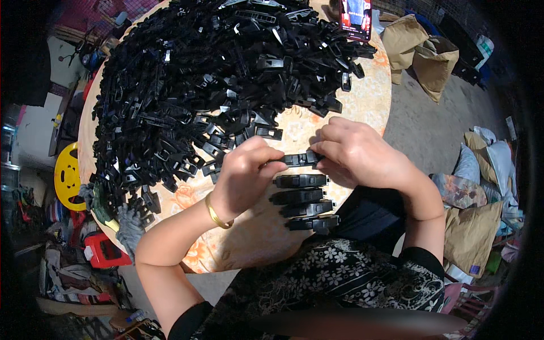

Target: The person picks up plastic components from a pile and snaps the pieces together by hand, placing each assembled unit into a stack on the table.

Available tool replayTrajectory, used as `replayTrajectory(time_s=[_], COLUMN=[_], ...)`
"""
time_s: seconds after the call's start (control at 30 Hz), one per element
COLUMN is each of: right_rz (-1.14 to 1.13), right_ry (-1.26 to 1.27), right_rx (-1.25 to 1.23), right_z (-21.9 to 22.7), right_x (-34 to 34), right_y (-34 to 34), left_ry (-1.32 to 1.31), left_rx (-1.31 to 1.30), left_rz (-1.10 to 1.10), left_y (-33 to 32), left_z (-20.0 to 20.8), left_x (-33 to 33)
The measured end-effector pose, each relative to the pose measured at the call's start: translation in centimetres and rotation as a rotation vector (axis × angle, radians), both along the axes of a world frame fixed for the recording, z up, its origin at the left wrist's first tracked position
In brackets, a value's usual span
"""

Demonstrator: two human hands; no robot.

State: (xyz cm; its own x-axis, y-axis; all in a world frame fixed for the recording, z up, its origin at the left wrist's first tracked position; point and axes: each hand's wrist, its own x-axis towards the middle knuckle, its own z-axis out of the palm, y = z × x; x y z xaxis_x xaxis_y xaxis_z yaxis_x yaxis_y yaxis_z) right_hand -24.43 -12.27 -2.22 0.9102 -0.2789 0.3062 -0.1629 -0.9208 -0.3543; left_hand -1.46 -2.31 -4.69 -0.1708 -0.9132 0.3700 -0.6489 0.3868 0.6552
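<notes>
Taking the held part as the clock's centre, the nearest things lie at 6 o'clock: a row of black plastic parts (313, 223), four of them, long and narrow, set one behind another close to the wearer's dark floral shirt (345, 266). Just beyond the row, above the round table (294, 129) with its flowered cover, is the held black plastic part (299, 160). The left hand (243, 169), at 9 o'clock, pinches one end between thumb and forefinger; the right hand (362, 153), at 3 o'clock, grasps the other, its fingers partly hiding that end.

The part looks light and stiff, probably smooth enough to slip a little in dry fingertips. Its ends seem the best places to take hold; any thin tabs or edges could snap if bent hard, though the fine detail is too small to tell.

Farther out, a grey glove (129, 229) lies at the table edge towards 8 o'clock. A broad heap of black plastic pieces (187, 85) spreads from 9 round to 12. Farthest, a lit phone (356, 21) stands near 1, with brown paper sacks (435, 65) at 2.
</notes>
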Motion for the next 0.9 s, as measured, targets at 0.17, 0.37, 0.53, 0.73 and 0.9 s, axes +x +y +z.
replayTrajectory(time_s=[0.17,0.37,0.53,0.73,0.9], right_rz=[0.072,0.151,0.075,-0.104,-0.118], right_ry=[-0.108,-0.066,-0.056,-0.24,-0.261], right_rx=[0.025,0.182,0.2,-0.173,-0.172], right_z=[-1.2,-0.4,-1.1,-3.5,-3.5], right_x=[1.7,1.4,2.7,7.2,7.1], right_y=[0.0,-0.8,-0.7,-1.0,-1.2], left_ry=[0.066,-0.047,-0.99,-1.06,-1.02], left_rx=[-0.015,0.146,0.037,0.018,0.049], left_rz=[-0.035,-0.337,0.201,0.248,0.196], left_y=[0.0,-0.3,0.3,-1.1,-1.5], left_z=[-0.1,4.3,7.9,6.0,7.3], left_x=[-0.7,1.7,5.8,8.3,8.7])
